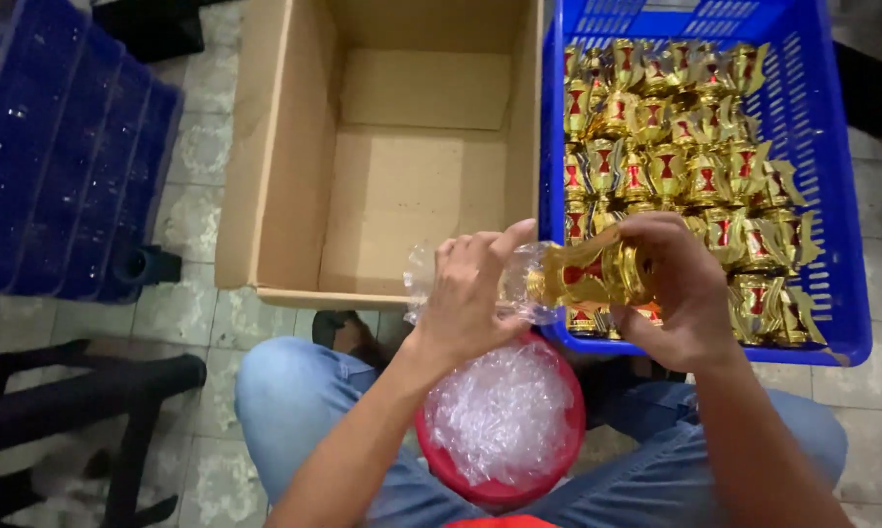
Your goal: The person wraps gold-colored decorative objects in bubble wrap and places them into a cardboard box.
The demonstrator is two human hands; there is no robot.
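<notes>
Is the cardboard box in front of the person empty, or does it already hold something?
Empty. The cardboard box stands open at the top, and only its bare brown bottom shows inside; none of the gold and red ornaments in the blue crate lie in it.

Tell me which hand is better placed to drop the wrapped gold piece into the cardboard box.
Probably left: the left hand grips the clear bag beside the cardboard box; the right hand sits over the blue crate.

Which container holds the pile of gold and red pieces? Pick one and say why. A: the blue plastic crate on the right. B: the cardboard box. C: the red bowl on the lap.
A: the gold and red pieces fill the blue plastic crate, while the cardboard box shows only its bare bottom and the red bowl holds clear plastic bags.
</notes>
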